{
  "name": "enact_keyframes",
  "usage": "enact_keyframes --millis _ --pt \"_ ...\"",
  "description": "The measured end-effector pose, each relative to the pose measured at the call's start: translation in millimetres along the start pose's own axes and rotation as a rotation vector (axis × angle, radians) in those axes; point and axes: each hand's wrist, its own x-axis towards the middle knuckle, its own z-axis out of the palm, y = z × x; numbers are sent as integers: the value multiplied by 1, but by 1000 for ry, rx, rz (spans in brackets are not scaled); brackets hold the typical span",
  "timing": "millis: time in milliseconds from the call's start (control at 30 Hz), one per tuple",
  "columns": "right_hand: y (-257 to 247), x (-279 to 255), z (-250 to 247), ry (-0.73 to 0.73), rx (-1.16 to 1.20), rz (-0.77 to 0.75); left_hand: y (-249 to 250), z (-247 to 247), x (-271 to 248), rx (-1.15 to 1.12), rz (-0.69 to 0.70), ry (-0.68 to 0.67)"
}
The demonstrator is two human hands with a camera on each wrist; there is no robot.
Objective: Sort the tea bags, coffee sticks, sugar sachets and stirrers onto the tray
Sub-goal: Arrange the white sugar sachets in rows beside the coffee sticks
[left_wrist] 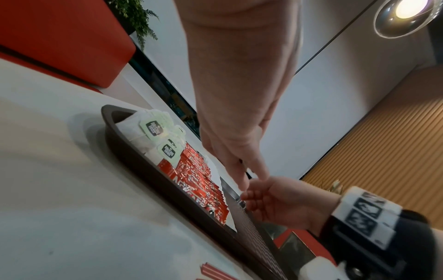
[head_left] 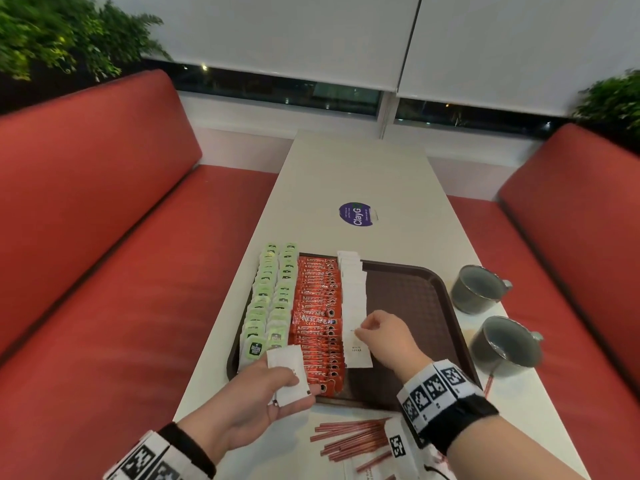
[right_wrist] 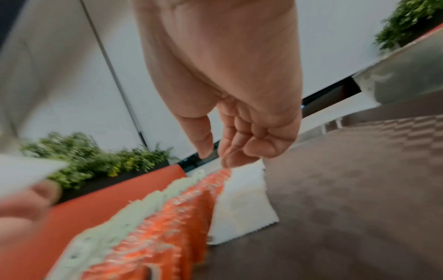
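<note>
— Pinching what, on the right hand?
— Thumb and fingertips closed on the near part of the white sugar sachets, laid in an overlapping column on the brown tray. Rest of the fingers curled in toward the palm.

— And the left hand?
— Palm up over the tray's near left corner, fingers curled around a small stack of loose sachets, thumb under them. Held above the tray, not lying in it.

— Layout on the tray?
— Two columns of green-tagged tea bags along the left edge, then a column of red coffee sticks just beside them, then the sugar column touching the sticks' right side. Right half of the tray bare brown.

— Stirrers?
— Red stirrers off the tray, lying in a loose bundle on the white table near the front edge, between the two wrists. One more thin red piece by the near mug, too small to tell.

— Anything else around?
— Two grey mugs on the table to the right of the tray, a round purple sticker farther up the tabletop, red bench seats on both sides.
</note>
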Motion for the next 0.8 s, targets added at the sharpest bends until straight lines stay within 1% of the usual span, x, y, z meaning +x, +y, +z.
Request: enact_keyframes --millis 33,100,133,167,233,333,400,467,633,800 --pt "-5 -11 1 -32 97 -52 1 1 2 2 0 -9" --pt "-13 -34 5 -183 313 -103 1 5 5 4 2 -25" --pt "-15 -43 7 -244 356 -122 1 7 7 4 7 -27" --pt "-16 -50 9 -265 321 -148 1 10 8 5 13 -30" --pt "-16 -60 11 -254 237 -200 1 18 9 29 22 -53" --pt "-11 -68 11 -179 230 -233 -3 30 9 91 31 -76" --pt "-8 -72 10 -127 230 -214 -7 36 10 106 40 -59" --pt "-5 -74 10 -105 260 -195 -9 42 11 112 47 -50" --pt "0 -74 10 -99 328 -143 -9 52 13 150 71 -53" --pt "1 -74 8 -62 353 -147 -6 54 15 135 83 -36"
